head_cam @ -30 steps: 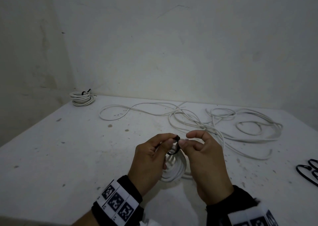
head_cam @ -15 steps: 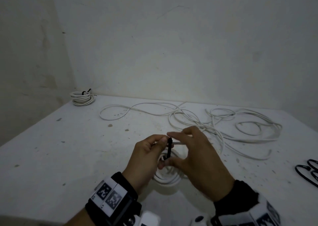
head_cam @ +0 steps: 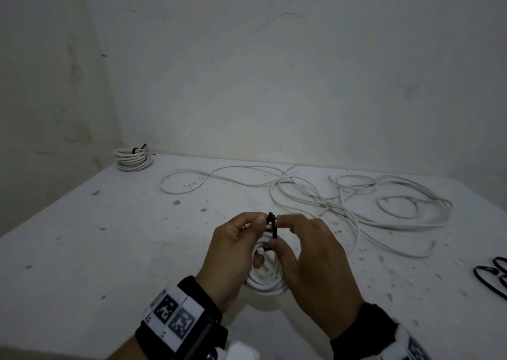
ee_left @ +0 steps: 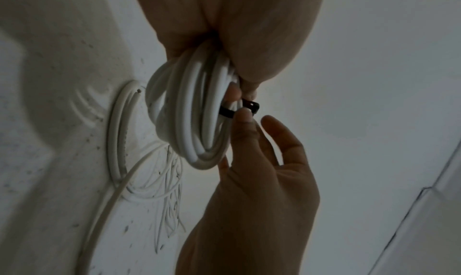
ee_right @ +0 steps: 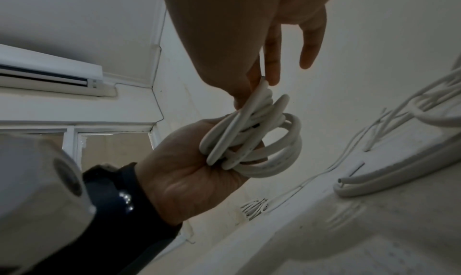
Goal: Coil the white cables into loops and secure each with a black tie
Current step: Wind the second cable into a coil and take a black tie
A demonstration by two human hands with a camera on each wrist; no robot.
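1. Two bare hands are meeting above the middle of a white table (head_cam: 82,250), whose matte top is showing dark specks and scuffs.
2. Between them a coiled white cable (head_cam: 267,280) is standing on edge above the tabletop, its smooth round strands stacked into a tight ring of several turns.
3. The left hand (head_cam: 233,252) is curling around the coil's near left side, with thumb and forefinger pinching the top of the bundle beside the tie's head.
4. A black tie (head_cam: 273,226), thin and flat like a plastic strap, is wrapping across the strands at the top of the ring, with its small blocky head (ee_left: 252,106) poking out.
5. The right hand (head_cam: 315,261) is pinching this tie between thumb and fingertips, the remaining fingers hanging loosely spread.
6. Loose white cables (head_cam: 343,203) are sprawling in slack, tangled curves across the far right of the table.
7. One finished coil (head_cam: 131,159), bound by a black tie, is lying at the far left corner.
8. Spare black ties (head_cam: 493,277) are lying looped at the right edge.
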